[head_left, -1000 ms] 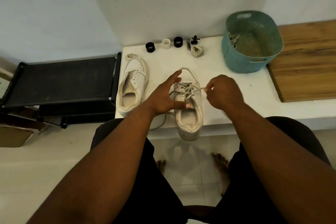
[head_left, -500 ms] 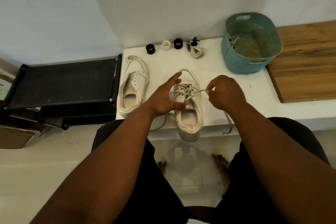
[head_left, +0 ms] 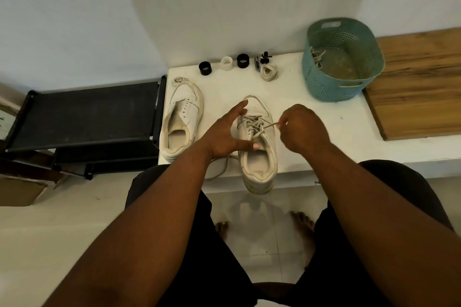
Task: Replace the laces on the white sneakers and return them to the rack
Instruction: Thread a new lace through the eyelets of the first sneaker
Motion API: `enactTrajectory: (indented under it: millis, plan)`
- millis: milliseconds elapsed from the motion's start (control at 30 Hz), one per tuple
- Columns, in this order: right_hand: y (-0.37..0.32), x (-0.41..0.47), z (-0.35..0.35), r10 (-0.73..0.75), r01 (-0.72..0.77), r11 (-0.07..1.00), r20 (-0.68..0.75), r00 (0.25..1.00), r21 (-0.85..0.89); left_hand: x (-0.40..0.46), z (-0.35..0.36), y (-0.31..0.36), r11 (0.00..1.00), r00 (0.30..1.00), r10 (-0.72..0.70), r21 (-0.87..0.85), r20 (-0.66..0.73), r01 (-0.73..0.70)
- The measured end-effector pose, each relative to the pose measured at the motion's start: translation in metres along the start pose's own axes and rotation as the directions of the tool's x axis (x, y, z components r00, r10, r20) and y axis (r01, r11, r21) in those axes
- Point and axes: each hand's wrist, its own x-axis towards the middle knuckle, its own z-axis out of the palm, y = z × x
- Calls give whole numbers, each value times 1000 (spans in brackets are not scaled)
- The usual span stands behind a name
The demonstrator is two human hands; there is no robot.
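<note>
The right hand [head_left: 303,129] hides its own fingertips; its grip pinches a taut lace [head_left: 268,126] at the sneaker's [head_left: 258,147] 3 o'clock. The left hand [head_left: 228,136] is spread, thumb pressing the tongue. This smooth white sneaker sits on the bench [head_left: 311,117], heel overhanging the edge; its lace-less mate [head_left: 182,119] lies at 9 o'clock.

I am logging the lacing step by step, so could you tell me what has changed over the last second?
Little: the right hand keeps pinching the lace, now slightly nearer the sneaker. The left hand still steadies that sneaker; the other sneaker and basket stayed put.
</note>
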Motion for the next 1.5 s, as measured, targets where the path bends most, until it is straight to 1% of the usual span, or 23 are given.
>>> enactTrajectory:
  millis: [67,133,167,233,300,400,467,533,633,667,733,767,800,900,933,1000,1100,1167,1267,1367,1400,1433,1500]
  plan:
    - [13,6,-12,103,-102,992,12,995,-69,-1,0,2,1000,1000,-4,-8,1,4]
    - [20,7,-23,159,-148,984,109,981,-102,-1,0,3,1000,1000,-9,-7,1,9]
    - [19,6,-28,155,-150,988,157,975,-46,-1,1,3,1000,1000,-10,-4,2,10]
    - [13,0,-37,127,-171,965,216,968,198,-2,0,6,1000,1000,19,4,-5,-19]
    - [3,-7,-47,46,-124,914,205,978,387,-2,-2,12,995,992,104,18,-68,-103]
    - [-11,-16,-60,-127,-61,775,249,960,629,3,-1,30,972,958,234,63,-169,-226]
    - [-20,-20,-63,-191,-42,687,236,953,725,7,3,42,957,948,283,110,-142,-269]
    - [-22,-21,-65,-191,15,697,165,968,717,10,12,48,949,943,302,136,-142,-284]
    - [-11,-16,-70,-139,72,740,48,989,669,14,22,43,976,915,220,72,-339,-208]
    - [-5,-14,-73,-101,61,717,18,995,694,16,24,40,987,894,158,52,-420,-150]
    - [5,-11,-81,-8,26,598,-27,1000,801,19,25,30,1000,855,23,14,-519,-18]
    - [8,-9,-84,21,20,536,-37,999,844,18,23,28,1000,848,-3,3,-530,6]
    - [8,-8,-84,22,25,525,-43,999,851,17,21,27,1000,858,19,9,-513,-17]
    - [-6,-14,-77,-136,93,702,4,991,706,13,18,37,972,914,233,55,-333,-228]
    - [-12,-17,-72,-191,126,758,33,981,639,12,19,43,960,921,281,60,-271,-275]
    - [-18,-18,-61,-235,184,828,30,971,530,13,22,51,946,915,324,60,-240,-319]
    - [-14,-13,-60,-162,177,849,-73,984,498,13,19,50,950,898,311,133,-310,-283]
    - [-5,-9,-66,-121,154,861,-98,988,485,14,14,44,965,872,247,185,-422,-184]
    - [10,-7,-72,-50,110,849,-128,990,516,19,3,27,997,772,25,77,-636,32]
    - [16,-4,-74,18,87,817,-176,984,571,16,-2,9,982,711,-134,2,-691,187]
    - [15,-3,-72,24,86,817,-182,983,570,15,-4,7,980,708,-125,23,-695,196]
    - [12,-2,-70,17,87,824,-178,984,560,14,-4,8,984,722,-60,80,-690,158]
    - [1,-4,-63,-50,117,849,-141,989,515,14,-3,13,980,793,159,188,-588,-57]
